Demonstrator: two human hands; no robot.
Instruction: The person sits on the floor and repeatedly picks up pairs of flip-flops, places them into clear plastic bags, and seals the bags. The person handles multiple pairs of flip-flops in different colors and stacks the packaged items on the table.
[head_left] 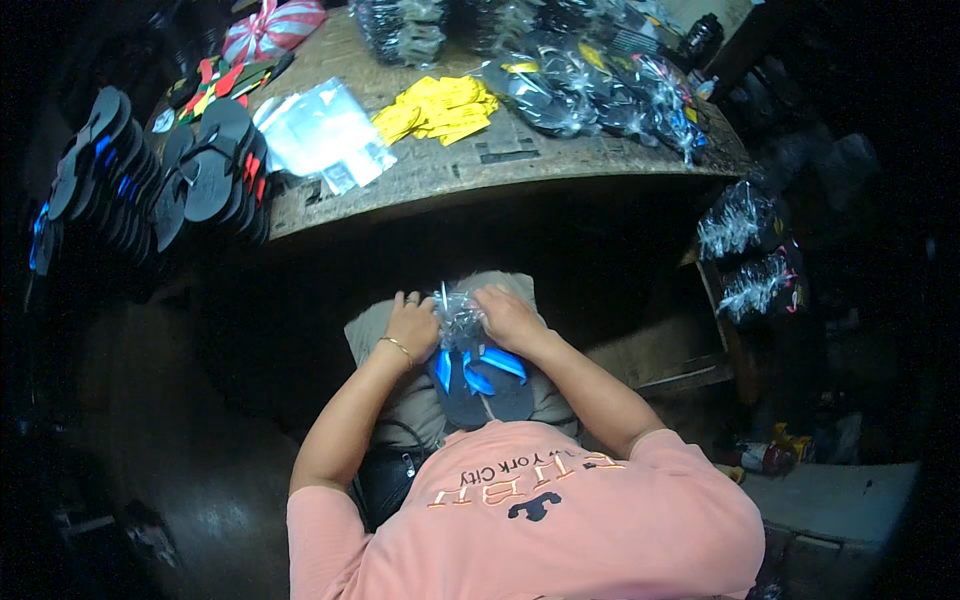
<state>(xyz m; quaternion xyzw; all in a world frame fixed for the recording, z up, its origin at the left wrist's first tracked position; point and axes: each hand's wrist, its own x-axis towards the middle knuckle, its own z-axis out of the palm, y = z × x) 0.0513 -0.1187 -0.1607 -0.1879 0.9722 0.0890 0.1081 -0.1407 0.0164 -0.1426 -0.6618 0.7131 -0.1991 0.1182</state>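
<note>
Head view: apparently gripping crumpled clear plastic wrapping (459, 318) in closed fingers of left hand (414, 326) and right hand (510, 320), probably to keep it spread over the far end of blue-strapped black flip-flops (474, 406). Rested on beige cloth padding (408, 402), likely for steadiness. Bounded ahead, beyond dark space, by the near edge of a brown wooden worktop (430, 175); apparently unblocked beside both elbows.

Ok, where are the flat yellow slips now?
Upper middle of the head view: the yellow slips lie on the wooden table, right of the clear plastic bags.
</note>
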